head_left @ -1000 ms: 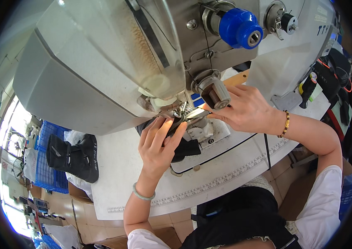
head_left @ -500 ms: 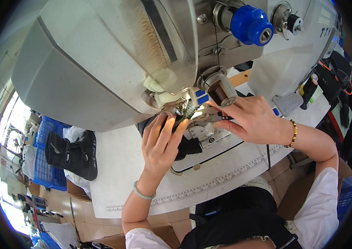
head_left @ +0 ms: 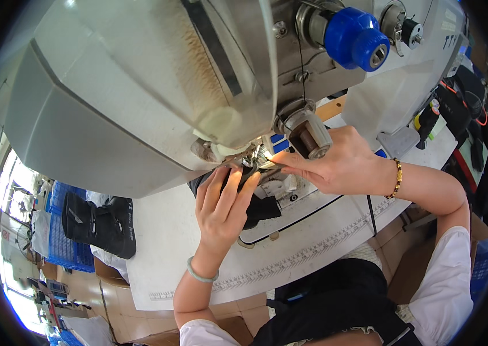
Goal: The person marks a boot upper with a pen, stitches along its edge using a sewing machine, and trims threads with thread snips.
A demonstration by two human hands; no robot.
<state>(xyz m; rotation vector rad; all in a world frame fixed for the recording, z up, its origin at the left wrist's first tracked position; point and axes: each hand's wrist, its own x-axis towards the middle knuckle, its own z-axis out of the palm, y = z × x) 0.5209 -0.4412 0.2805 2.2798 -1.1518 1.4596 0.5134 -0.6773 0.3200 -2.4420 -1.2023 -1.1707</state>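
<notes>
My left hand (head_left: 221,205) holds a black fabric piece (head_left: 264,209) under the head of a grey-white sewing machine (head_left: 123,98). Its fingertips lie against the material beside the lit needle area, and part of the piece is hidden behind the hand. From the right, my right hand (head_left: 342,164) reaches in just below the thread bobbin (head_left: 308,137). Thumb and forefinger are pinched together near the needle area around something thin and dark, too small to make out.
A blue tension knob (head_left: 353,39) sits on the machine above. Along the front of the white table runs a ruler strip (head_left: 290,258). A black boot (head_left: 99,224) stands at the left, by a blue crate (head_left: 62,248). Dark spools (head_left: 427,124) stand at the right.
My right hand has moved slightly left and up, its fingertips closer to the needle area, and its fingers have closed into a tighter pinch. My left hand has hardly moved. The view has shifted slightly.
</notes>
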